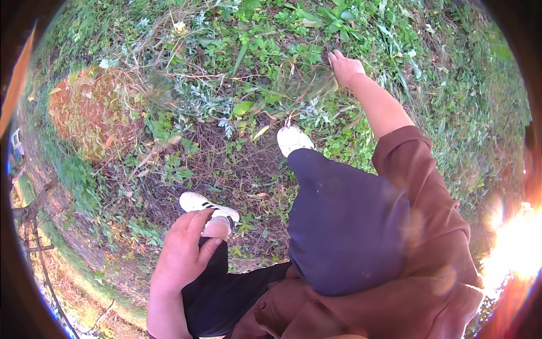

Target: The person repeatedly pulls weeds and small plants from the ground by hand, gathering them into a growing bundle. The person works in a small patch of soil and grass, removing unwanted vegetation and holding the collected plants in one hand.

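My right hand (pixel 345 68) reaches down to the green weeds at the upper right, its fingertips among low leaves and dry grass. Whether those fingers hold a stem cannot be told. Over my bent leg at the lower left is my left hand (pixel 186 245), thumb and fingers apart, with nothing seen in it. Beyond that hand a white sneaker with black stripes (pixel 197 201) stands on the ground. The other white shoe (pixel 294 140) points towards a patch of silvery-leaved weeds (pixel 315 111) and loose dry grass.
Dry, matted grass (pixel 237 161) lies between my feet. Denser green plants (pixel 262 46) grow ahead. Bare branches (pixel 40 245) stand at the left rim, beside a strip of bare ground. Strong sunlight glares at the lower right.
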Available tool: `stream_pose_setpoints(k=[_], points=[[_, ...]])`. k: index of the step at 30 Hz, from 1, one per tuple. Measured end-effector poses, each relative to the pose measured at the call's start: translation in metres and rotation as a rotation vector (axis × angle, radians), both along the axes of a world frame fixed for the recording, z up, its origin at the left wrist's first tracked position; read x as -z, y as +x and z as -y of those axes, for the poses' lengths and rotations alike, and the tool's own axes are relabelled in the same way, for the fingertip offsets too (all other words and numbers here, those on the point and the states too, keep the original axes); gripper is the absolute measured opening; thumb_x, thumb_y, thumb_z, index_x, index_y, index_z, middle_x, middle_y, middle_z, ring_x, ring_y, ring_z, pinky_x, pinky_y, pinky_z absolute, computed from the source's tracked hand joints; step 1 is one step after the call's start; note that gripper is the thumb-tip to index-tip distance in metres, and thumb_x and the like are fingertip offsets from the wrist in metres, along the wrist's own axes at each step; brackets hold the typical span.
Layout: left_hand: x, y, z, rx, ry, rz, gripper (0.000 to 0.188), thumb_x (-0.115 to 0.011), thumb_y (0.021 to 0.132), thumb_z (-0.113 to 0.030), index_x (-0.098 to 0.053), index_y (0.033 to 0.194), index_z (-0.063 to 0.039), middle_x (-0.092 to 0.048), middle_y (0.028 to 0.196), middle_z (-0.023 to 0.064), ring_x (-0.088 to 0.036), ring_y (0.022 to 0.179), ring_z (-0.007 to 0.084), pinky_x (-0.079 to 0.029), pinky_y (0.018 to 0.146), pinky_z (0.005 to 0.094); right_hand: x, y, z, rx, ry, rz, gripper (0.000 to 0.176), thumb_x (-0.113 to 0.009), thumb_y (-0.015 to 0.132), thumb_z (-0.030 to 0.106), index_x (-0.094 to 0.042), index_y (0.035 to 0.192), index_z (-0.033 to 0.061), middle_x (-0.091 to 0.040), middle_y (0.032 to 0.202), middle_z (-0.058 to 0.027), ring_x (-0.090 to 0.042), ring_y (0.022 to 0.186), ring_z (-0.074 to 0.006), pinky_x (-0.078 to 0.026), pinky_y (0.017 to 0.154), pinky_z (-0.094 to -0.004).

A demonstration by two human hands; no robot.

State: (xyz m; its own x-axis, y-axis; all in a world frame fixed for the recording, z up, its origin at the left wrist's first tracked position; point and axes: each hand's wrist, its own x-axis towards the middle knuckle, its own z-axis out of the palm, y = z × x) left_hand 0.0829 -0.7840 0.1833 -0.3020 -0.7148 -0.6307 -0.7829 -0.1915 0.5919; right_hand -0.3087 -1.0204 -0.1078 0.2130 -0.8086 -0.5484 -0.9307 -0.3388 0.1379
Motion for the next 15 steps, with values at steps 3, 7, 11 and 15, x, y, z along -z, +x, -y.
stream_pose_setpoints(k=[3, 7, 11, 15], points=[[0.001, -0.001, 0.004, -0.006, -0.020, 0.006, 0.049, -0.066, 0.075, -0.006, -0.049, 0.120, 0.000, -0.058, 0.105, 0.0184, -0.057, 0.097, 0.0332, -0.046, 0.086, 0.0394, 0.002, -0.005, 0.001, 0.207, -0.005, -0.094, 0.041, -0.052, 0.085, 0.009, -0.039, 0.124, 0.0104, -0.047, 0.125, -0.0098, -0.063, 0.099, -0.0276, -0.051, 0.078, -0.0390], [0.001, -0.004, 0.007, -0.027, -0.014, 0.012, 0.049, -0.066, 0.074, -0.006, -0.049, 0.120, 0.000, -0.058, 0.105, 0.0183, -0.057, 0.097, 0.0331, -0.045, 0.087, 0.0392, -0.002, -0.017, 0.005, 0.178, 0.014, -0.128, 0.033, -0.050, 0.087, 0.011, -0.043, 0.119, 0.0089, -0.051, 0.122, -0.0104, -0.062, 0.101, -0.0276, -0.051, 0.080, -0.0387], [0.001, -0.004, 0.008, -0.026, -0.006, 0.012, 0.049, -0.065, 0.074, -0.005, -0.049, 0.120, 0.000, -0.058, 0.105, 0.0181, -0.057, 0.097, 0.0332, -0.045, 0.087, 0.0391, 0.003, -0.019, 0.013, 0.151, 0.007, -0.177, 0.030, -0.049, 0.089, 0.013, -0.045, 0.118, 0.0080, -0.054, 0.119, -0.0102, -0.062, 0.102, -0.0270, -0.051, 0.080, -0.0384], [0.001, -0.002, 0.006, -0.043, -0.014, 0.007, 0.048, -0.065, 0.075, -0.005, -0.049, 0.120, 0.000, -0.059, 0.104, 0.0179, -0.057, 0.097, 0.0331, -0.045, 0.087, 0.0392, 0.005, -0.018, 0.025, 0.140, 0.043, -0.216, 0.029, -0.047, 0.090, 0.013, -0.046, 0.119, 0.0077, -0.056, 0.118, -0.0101, -0.062, 0.101, -0.0277, -0.051, 0.081, -0.0383]])
